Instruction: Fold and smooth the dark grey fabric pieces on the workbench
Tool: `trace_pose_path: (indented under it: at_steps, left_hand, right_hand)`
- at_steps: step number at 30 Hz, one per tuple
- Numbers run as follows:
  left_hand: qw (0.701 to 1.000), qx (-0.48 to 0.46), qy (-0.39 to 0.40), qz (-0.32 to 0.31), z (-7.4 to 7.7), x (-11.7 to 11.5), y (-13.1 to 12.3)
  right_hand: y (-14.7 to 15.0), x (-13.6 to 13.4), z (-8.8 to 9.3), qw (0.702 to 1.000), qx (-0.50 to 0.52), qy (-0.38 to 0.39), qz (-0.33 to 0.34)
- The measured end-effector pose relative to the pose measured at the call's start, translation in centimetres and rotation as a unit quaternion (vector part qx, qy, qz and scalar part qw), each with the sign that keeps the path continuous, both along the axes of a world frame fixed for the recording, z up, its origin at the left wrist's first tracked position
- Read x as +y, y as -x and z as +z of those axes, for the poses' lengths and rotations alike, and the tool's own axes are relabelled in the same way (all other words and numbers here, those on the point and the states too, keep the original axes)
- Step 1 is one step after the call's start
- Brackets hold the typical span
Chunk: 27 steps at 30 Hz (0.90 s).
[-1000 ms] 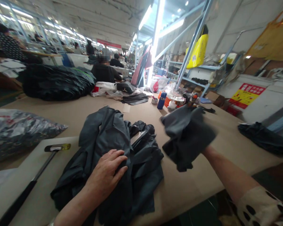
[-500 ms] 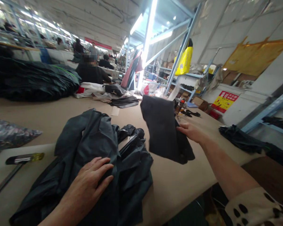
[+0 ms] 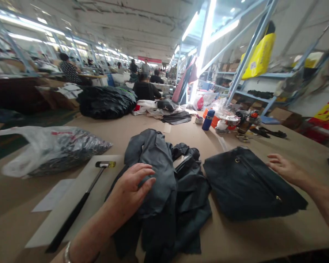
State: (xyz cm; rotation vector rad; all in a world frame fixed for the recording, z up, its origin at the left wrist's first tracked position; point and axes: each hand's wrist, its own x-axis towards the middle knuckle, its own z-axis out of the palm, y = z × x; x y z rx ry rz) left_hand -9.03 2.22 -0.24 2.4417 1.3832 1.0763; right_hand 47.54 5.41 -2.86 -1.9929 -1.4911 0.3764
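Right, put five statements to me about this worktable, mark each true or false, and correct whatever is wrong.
1. The hammer lies on the pale board. True.
2. The left hand grips the hammer. False: it is on or just over the crumpled dark cloth.
3. A zip runs along the dark piece nearest the right hand. True.
4. The hanging bag is mostly red. False: it is mostly yellow.
5. The bottle beyond the cloth is blue. True.
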Motion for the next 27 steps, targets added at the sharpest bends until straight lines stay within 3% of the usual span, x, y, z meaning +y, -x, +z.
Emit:
trace_pose_path:
  at_steps: [3,6,8,11,13,15,18,21,23,25,27]
  left_hand:
    - [0.994,-0.024,0.051,0.089,-0.2,0.8,1.9]
    - [0.976,-0.014,0.143,0.162,-0.9,1.7,2.9]
    - [0.968,-0.010,0.183,0.170,-1.4,2.1,2.8]
    - [0.968,-0.016,0.189,0.162,-2.1,2.2,2.4]
    - [0.969,-0.034,0.190,0.152,-2.2,2.1,2.3]
    - [0.968,-0.058,0.201,0.138,-2.2,2.1,2.2]
    - [0.964,-0.094,0.222,0.116,-2.1,2.0,2.2]
    - [0.959,-0.132,0.237,0.082,-2.0,1.9,2.0]
    - [0.958,-0.150,0.234,0.073,-1.8,1.9,1.8]
    - [0.958,-0.157,0.226,0.079,-1.6,1.9,1.7]
    - [0.959,-0.156,0.218,0.089,-1.4,1.9,1.5]
  right_hand:
    - [3.3,0.1,-1.4,0.999,-0.026,0.017,0.032]
    - [12.9,-0.6,-0.6,0.988,0.040,0.014,0.150]
    - [20.6,-1.2,0.6,0.957,0.052,-0.013,0.283]
    - [30.7,-2.4,2.3,0.872,0.034,-0.080,0.481]
    - [35.6,-2.8,2.5,0.835,-0.025,-0.101,0.540]
    - [39.0,-2.7,1.7,0.837,-0.085,-0.116,0.529]
    - [41.5,-1.6,-0.8,0.856,-0.137,-0.131,0.482]
    - [41.9,-0.6,-2.8,0.862,-0.111,-0.145,0.472]
    - [41.1,-0.3,-3.5,0.882,0.000,-0.149,0.447]
    - [39.5,-0.2,-3.8,0.889,0.188,-0.124,0.398]
    - [37.2,-0.5,-4.2,0.860,0.374,-0.099,0.332]
